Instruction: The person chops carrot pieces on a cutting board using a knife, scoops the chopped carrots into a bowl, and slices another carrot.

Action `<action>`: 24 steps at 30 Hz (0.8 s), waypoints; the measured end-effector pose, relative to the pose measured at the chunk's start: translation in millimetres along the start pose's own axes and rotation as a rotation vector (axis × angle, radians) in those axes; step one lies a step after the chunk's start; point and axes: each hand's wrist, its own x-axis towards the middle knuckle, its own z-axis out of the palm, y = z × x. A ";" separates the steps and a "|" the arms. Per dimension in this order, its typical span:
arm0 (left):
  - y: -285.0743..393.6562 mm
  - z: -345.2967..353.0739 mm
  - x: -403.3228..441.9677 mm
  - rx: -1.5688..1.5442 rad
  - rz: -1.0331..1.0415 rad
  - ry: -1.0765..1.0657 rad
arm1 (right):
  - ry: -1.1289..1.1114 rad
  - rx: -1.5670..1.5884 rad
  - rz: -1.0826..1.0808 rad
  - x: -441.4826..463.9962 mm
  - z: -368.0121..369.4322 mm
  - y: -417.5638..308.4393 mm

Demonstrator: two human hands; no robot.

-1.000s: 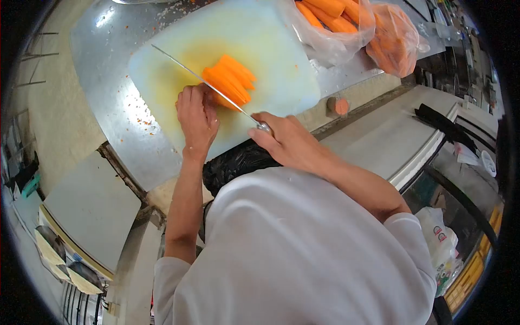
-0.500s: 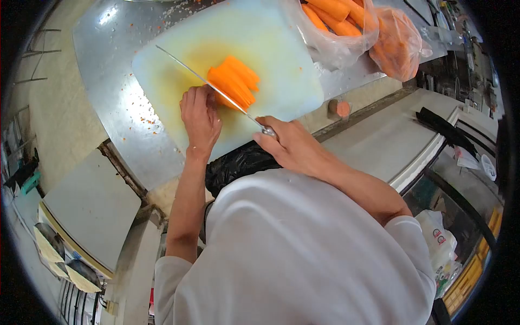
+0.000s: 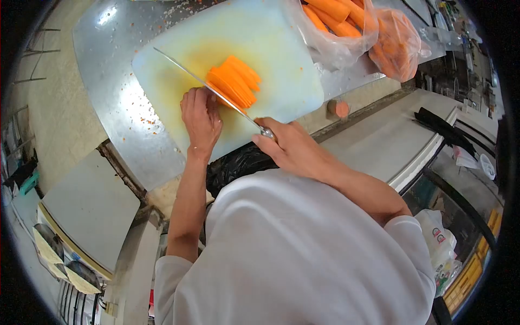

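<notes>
My right hand [image 3: 287, 143] is closed round the handle of a long knife [image 3: 189, 72], whose blade points up and to the left across the white cutting board [image 3: 276, 49]. Several thin orange carrot slices [image 3: 234, 78] lie overlapped against the far side of the blade. On the near side, my left hand [image 3: 201, 119] has its fingers curled and pressed together beside the blade. The piece of carrot under its fingertips is mostly hidden by the hand and the knife.
Whole carrots [image 3: 338, 16] fill an open plastic bag at the board's right, next to a knotted bag [image 3: 394, 46] of carrots. A metal tabletop [image 3: 119, 81] with orange crumbs surrounds the board. Black plastic [image 3: 238, 165] hangs at the near edge.
The board, bags and both hands appear slightly farther right than a second ago. More thin slices show spread beside the blade. My hands keep nearly the same pose.
</notes>
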 end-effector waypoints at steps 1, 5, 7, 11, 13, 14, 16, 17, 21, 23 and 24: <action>-0.3 1.4 0.7 -0.002 0.004 0.009 | 0.004 0.001 -0.011 -3.2 -2.0 1.0; 0.2 -0.9 2.0 -0.039 0.022 0.014 | 0.078 -0.026 -0.131 19.6 16.8 33.5; 3.2 -2.7 -1.3 -0.047 0.008 0.008 | 0.060 -0.025 -0.112 48.3 25.4 41.6; -4.5 3.5 -2.0 -0.016 0.030 0.037 | 0.003 -0.069 -0.055 45.8 16.0 26.1; -2.2 2.7 0.4 -0.006 0.021 0.046 | -0.024 -0.017 -0.023 20.9 5.6 4.0; -0.6 2.0 -1.3 -0.004 0.014 0.046 | -0.013 -0.001 -0.032 11.7 7.7 5.7; -2.8 3.3 -2.1 -0.009 0.009 0.037 | 0.021 0.018 -0.063 4.3 6.9 8.9; -3.8 4.2 -1.9 -0.013 0.006 0.031 | 0.026 0.007 -0.074 6.6 7.2 10.9; -4.6 -0.3 -5.5 -0.005 0.012 0.017 | 0.032 -0.049 -0.114 38.8 24.6 27.3; -4.9 2.3 -1.4 0.020 0.012 0.031 | 0.051 -0.093 -0.133 55.8 28.0 25.7; -5.6 3.0 -1.5 0.006 0.019 0.040 | 0.051 -0.113 -0.134 58.6 29.3 24.2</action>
